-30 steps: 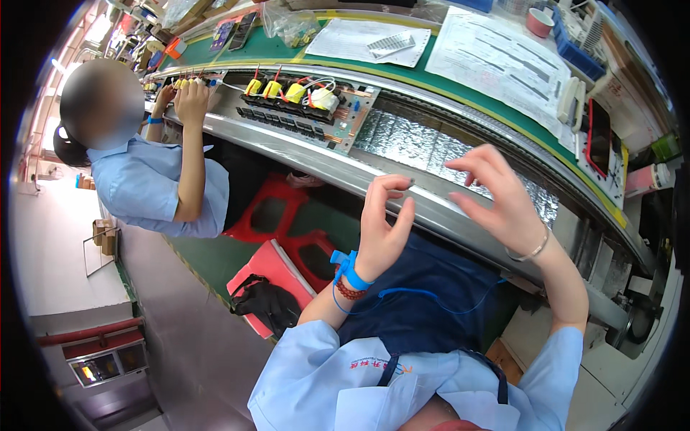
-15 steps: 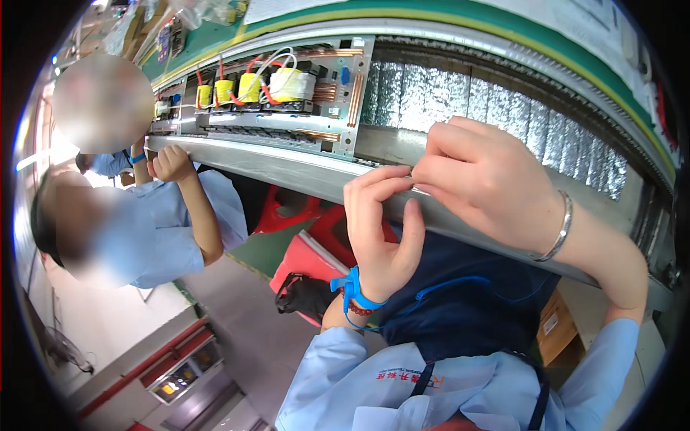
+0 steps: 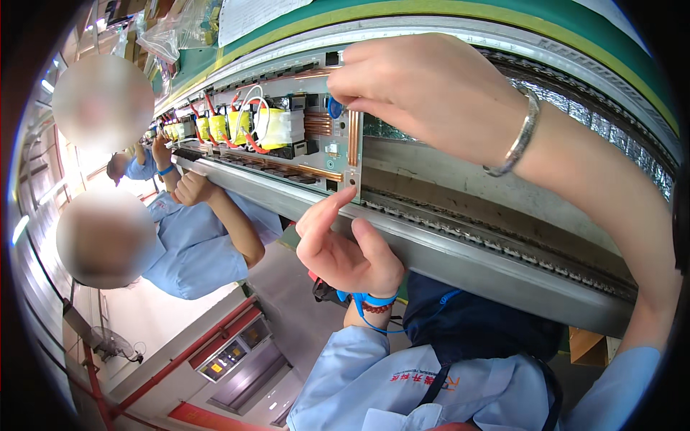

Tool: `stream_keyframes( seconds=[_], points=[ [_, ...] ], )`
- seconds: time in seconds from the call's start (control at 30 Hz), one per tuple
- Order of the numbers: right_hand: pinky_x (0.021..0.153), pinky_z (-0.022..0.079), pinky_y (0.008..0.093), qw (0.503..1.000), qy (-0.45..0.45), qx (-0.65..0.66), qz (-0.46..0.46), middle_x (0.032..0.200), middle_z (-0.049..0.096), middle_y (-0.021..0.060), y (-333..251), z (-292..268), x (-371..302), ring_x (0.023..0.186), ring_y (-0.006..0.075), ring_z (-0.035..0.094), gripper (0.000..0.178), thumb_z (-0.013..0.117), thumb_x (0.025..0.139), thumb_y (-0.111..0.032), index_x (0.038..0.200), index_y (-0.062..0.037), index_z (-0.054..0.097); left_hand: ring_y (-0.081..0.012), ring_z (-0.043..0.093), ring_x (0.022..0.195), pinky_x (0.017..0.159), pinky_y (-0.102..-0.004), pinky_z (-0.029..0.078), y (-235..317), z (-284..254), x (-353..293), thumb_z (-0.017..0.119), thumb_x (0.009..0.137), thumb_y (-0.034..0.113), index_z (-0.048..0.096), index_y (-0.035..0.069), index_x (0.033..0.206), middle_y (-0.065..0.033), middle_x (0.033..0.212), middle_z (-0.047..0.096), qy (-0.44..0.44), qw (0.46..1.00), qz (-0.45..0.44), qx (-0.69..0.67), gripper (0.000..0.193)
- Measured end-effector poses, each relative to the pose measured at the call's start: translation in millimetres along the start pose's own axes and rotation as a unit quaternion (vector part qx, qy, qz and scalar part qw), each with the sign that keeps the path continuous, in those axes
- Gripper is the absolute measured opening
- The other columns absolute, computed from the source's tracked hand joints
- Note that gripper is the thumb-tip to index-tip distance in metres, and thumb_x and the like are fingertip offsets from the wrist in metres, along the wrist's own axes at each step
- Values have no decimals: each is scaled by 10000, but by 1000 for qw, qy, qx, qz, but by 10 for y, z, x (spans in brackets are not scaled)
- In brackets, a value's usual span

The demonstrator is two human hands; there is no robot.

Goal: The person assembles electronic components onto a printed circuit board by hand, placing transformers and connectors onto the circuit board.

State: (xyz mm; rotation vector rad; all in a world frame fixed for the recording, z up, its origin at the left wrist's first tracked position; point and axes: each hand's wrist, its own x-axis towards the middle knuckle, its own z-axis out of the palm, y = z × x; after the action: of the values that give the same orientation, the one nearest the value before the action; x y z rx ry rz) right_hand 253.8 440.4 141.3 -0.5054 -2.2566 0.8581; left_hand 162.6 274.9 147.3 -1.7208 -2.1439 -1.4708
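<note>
A long circuit board (image 3: 349, 177) lies in the metal conveyor track, carrying yellow-wrapped coils (image 3: 237, 126) with red and white wires. My left hand (image 3: 350, 248) is at the near rail, its index finger stretched to the board's near right corner and its thumb apart. It holds nothing that I can see. My right hand (image 3: 417, 93) reaches over the board's far right end, fingers bent and drawn together beside a blue disc-shaped component (image 3: 333, 108). Whatever its fingertips pinch, if anything, is hidden behind the hand. A blue wrist strap (image 3: 374, 300) circles my left wrist.
The near metal rail (image 3: 489, 269) and a chain run along the track to the right. Beyond the far rail is a green bench edge (image 3: 402, 16) with a paper sheet and plastic bags. A co-worker's hand (image 3: 195, 188) is near the rail at left; another person stands farther off.
My hands were close together above the near rail, fingertips meeting. They have separated and moved left to the board's right end, the right one to its far side. The view has shifted too.
</note>
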Motion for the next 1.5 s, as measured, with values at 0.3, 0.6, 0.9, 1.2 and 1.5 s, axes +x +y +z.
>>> stream_keyframes(
  seconds=[0.3,0.6,0.9,1.2,1.5],
  points=[
    [557,446,356,990,-12,-130,-43,721,499,58,-24,17,149,696,253,563,100,568,760,-147,792,-64,523,-242,521,849,793,-338,418,12,-6,-7,465,751,-40,395,0,1013,-180,918,549,42,998,-19,-31,274],
    [593,477,376,997,-22,-73,-1,745,558,88,-142,-105,-17,695,274,589,72,565,739,-117,758,-48,572,-229,511,862,796,-309,403,54,-20,-90,475,698,-94,458,24,968,-148,950,582,20,999,8,-44,295],
    [572,426,356,995,-83,-60,18,749,510,86,-99,-240,-102,679,261,546,118,606,729,-91,775,-28,518,-234,522,816,741,-300,416,79,152,-176,539,621,-86,535,42,910,-93,919,608,61,997,28,-45,316],
    [475,352,232,978,-68,-8,197,703,502,45,-290,-220,-514,499,111,416,110,606,766,-104,819,-20,558,-203,544,790,692,-285,435,-98,21,-358,568,614,-48,570,81,865,-40,908,615,40,992,85,-87,282],
    [519,344,157,794,-180,328,479,653,528,-59,-313,78,-888,596,-5,440,235,682,775,-254,783,-33,601,-196,549,739,633,-291,447,-134,85,-773,586,658,-28,583,61,853,-49,882,623,34,973,126,-193,214]
  ],
)
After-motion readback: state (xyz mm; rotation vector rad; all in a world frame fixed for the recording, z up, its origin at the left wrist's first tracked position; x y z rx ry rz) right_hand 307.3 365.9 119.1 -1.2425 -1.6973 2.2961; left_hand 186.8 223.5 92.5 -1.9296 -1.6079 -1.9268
